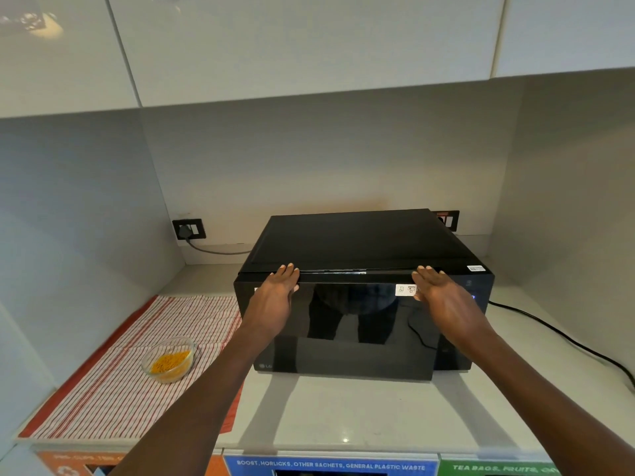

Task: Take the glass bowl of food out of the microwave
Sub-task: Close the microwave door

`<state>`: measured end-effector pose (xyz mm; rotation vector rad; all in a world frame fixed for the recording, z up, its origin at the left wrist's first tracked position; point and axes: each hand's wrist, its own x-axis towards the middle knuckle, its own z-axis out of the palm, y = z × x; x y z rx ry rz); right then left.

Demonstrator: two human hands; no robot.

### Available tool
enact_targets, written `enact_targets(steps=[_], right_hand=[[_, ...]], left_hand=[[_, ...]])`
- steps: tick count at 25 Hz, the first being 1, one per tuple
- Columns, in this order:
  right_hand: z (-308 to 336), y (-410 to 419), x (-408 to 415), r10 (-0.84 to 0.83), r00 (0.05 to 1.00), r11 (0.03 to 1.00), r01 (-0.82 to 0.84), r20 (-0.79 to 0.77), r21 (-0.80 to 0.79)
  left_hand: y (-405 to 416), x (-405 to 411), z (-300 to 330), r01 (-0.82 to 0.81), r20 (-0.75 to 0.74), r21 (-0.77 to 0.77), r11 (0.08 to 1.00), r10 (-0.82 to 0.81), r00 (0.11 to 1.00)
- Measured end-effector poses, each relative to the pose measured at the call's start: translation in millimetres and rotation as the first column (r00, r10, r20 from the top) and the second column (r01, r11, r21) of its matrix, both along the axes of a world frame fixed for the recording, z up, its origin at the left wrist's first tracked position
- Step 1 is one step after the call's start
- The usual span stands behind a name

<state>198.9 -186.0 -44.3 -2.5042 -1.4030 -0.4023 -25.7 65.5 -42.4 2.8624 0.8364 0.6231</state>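
A black microwave (pixel 357 242) stands on the white counter with its glossy door closed. My left hand (pixel 278 292) lies flat against the top left of the door, fingers resting on the upper edge. My right hand (pixel 443 297) presses flat on the top right of the door, near a white sticker (pixel 405 289). Neither hand holds anything. A glass bowl (pixel 170 359) with yellow food sits outside the microwave, on a red-and-white striped cloth (pixel 113 379) to its left.
White wall cabinets (pixel 309 46) hang overhead. A wall socket (pixel 189 229) with a grey plug is behind on the left. A black cable (pixel 563 336) runs across the counter (pixel 343 417) on the right. Labelled waste bins (pixel 330 466) sit below the front edge.
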Motion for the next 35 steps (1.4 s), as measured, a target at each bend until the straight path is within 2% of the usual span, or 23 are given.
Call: enact_targets(steps=[3,6,17,21,35], right_hand=[[-4.3,-3.1,7.1,-0.075,0.996,0.997,0.075,0.056,0.007],[-3.3,-0.2,10.6,-0.087,0.996,0.996,0.088,0.036,-0.027],[0.8,2.1,15.1,-0.053,0.996,0.999,0.052,0.07,0.005],[2.8,5.6,17.1,-0.055,0.995,0.999,0.054,0.081,0.009],[-6.9,11.1,28.0,-0.062,0.995,0.997,0.059,0.072,0.039]], left_hand=[[1.8,2.1,-2.0,-0.017,-0.017,0.018,1.0,0.018,1.0],[0.8,0.5,-6.4,-0.022,0.045,0.035,0.999,0.021,0.999],[7.8,8.0,-13.7,-0.052,0.035,0.057,0.997,0.05,0.998],[10.6,12.0,-9.0,-0.047,-0.055,0.017,0.999,0.048,0.997],[2.1,11.0,-8.0,-0.055,0.009,0.027,0.998,0.054,0.998]])
